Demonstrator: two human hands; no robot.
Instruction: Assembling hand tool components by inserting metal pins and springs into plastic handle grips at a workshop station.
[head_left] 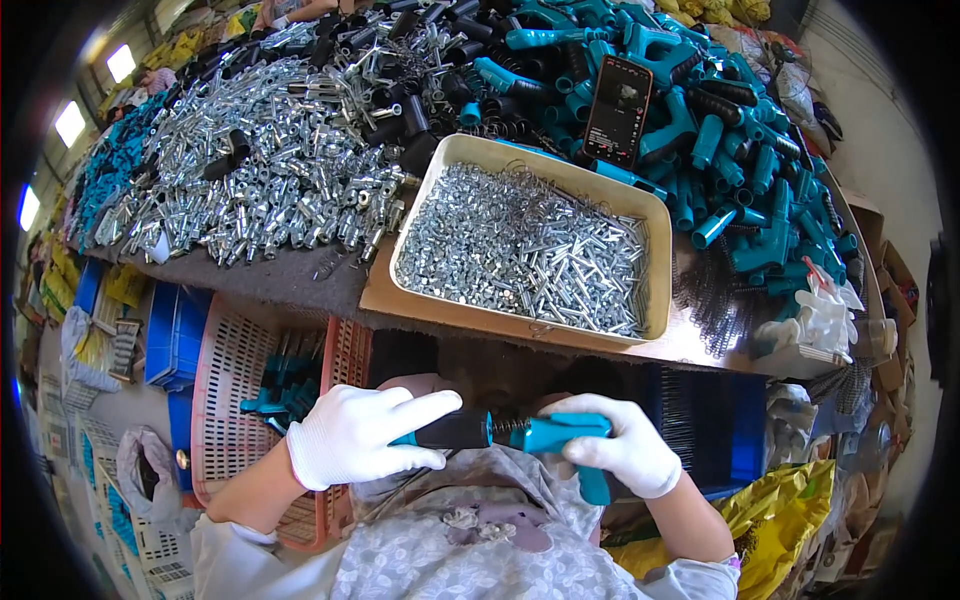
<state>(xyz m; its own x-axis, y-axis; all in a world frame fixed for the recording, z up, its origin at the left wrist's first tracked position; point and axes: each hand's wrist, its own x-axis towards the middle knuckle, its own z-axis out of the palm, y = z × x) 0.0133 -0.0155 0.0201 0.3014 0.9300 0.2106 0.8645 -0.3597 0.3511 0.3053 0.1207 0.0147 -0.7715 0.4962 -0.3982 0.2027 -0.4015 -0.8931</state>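
Observation:
In front of my lap, my left hand [350, 437], in a white glove, grips a black tube with teal ends [455, 430] between thumb and fingers. My right hand [632, 447], gloved too, is closed round a teal pistol-shaped plastic handle [562, 433] whose grip points down. A thin coil spring [504, 430] bridges the short gap between the two parts. Just beyond both hands, at the table edge, stands a cream tray [440, 303] of small metal nuts and pins.
Shiny metal fittings [270, 170] are heaped on the left of the table, teal handles [770, 220] on the right. A phone [618, 110] leans on the handles. Loose springs [715, 300] lie beside the tray. Below are a pink basket [232, 385] and blue bins [178, 335].

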